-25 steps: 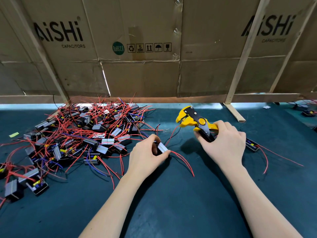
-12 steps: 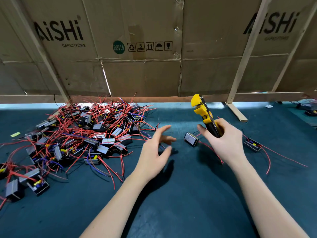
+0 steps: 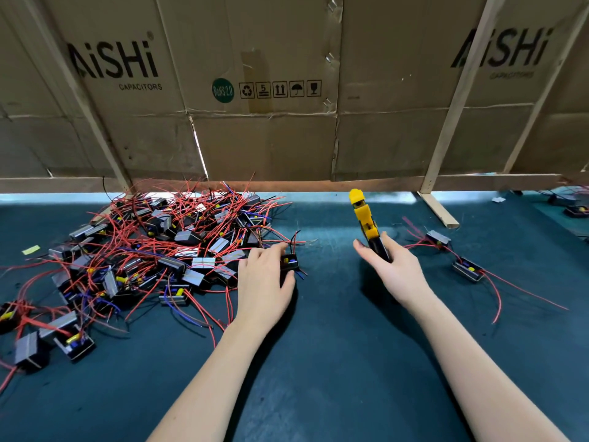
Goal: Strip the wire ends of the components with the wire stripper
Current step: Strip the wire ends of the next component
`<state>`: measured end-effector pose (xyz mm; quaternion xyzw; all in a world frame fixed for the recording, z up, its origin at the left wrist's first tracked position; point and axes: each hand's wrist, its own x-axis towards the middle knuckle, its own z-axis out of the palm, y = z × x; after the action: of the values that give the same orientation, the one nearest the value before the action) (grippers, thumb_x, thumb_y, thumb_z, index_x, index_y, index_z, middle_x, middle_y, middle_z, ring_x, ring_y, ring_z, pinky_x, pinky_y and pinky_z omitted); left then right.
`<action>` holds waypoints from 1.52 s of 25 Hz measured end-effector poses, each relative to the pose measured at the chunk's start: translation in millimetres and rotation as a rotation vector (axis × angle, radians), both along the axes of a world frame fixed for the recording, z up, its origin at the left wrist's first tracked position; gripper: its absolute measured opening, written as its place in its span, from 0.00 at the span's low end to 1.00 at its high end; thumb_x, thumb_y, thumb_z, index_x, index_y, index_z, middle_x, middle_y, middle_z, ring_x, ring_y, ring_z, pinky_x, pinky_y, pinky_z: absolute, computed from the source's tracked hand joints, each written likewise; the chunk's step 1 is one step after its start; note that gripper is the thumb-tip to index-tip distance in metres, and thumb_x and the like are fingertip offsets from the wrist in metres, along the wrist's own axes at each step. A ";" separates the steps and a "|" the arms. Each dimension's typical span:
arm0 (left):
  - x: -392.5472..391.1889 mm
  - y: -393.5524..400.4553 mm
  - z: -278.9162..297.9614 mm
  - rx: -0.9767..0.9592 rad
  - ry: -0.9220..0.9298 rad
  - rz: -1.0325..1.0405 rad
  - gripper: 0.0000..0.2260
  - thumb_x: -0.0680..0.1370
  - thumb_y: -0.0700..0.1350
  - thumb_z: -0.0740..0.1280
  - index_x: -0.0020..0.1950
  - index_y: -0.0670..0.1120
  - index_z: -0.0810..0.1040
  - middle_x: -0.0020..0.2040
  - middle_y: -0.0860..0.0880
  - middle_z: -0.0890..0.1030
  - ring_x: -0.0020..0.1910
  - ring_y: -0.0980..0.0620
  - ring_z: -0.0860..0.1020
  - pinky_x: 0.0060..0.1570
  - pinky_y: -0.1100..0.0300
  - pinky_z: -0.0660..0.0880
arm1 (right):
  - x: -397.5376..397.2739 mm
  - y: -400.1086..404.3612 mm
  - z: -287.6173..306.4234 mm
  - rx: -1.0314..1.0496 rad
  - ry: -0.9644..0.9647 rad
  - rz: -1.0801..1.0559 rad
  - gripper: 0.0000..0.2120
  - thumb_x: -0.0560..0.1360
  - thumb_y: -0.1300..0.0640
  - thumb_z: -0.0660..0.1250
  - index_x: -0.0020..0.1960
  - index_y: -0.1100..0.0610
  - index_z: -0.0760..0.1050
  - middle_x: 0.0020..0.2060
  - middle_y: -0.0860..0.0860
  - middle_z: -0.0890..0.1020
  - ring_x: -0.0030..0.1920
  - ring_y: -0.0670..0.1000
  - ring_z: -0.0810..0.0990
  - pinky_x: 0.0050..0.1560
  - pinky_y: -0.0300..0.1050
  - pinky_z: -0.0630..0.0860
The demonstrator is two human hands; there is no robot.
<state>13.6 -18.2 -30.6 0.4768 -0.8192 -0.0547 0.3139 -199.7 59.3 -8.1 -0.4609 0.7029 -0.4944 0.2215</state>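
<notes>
Head view: we've barely dented the job. Two components (image 3: 439,239) (image 3: 467,269) lie apart on the desk (image 3: 318,362) at right, prob. done, tho stripped ends are too small to confirm; the big pile (image 3: 153,250) at left looks untouched. Our left hand (image 3: 264,282) reaches to the pile's near edge, fingers (image 3: 271,250) and thumb closing on a small black component (image 3: 289,262) w/ yellow part. Our right hand (image 3: 393,266) grips the wire stripper (image 3: 366,224) by its dark handles, yellow head pointing up and away, nothing in it.
</notes>
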 end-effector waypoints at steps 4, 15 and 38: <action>5.0 0.9 2.9 -0.218 0.019 0.028 0.06 0.75 0.50 0.70 0.48 0.50 0.84 0.42 0.55 0.84 0.47 0.45 0.75 0.47 0.51 0.61 | -6.1 -0.1 -2.5 -0.041 0.146 -0.110 0.23 0.71 0.38 0.70 0.43 0.60 0.75 0.49 0.52 0.82 0.57 0.52 0.77 0.46 0.44 0.68; -5.7 5.0 5.6 0.159 0.433 -0.179 0.03 0.77 0.41 0.71 0.49 0.48 0.83 0.40 0.51 0.85 0.46 0.49 0.81 0.56 0.43 0.73 | -5.3 0.3 -3.3 -0.083 0.177 -0.145 0.26 0.65 0.32 0.69 0.37 0.55 0.68 0.25 0.40 0.71 0.30 0.43 0.69 0.34 0.45 0.67; -2.1 10.9 11.7 0.362 0.480 -0.246 0.08 0.79 0.41 0.68 0.40 0.43 0.80 0.29 0.48 0.82 0.25 0.60 0.73 0.32 0.69 0.69 | -14.4 -0.6 -7.4 -0.105 0.835 -0.337 0.25 0.69 0.33 0.66 0.41 0.57 0.68 0.35 0.51 0.76 0.40 0.59 0.76 0.45 0.52 0.67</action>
<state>11.5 -7.3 -18.9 0.3956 -0.7503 -0.3482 0.3992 -214.1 58.7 -15.5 -0.5107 0.7712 -0.3301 -0.1884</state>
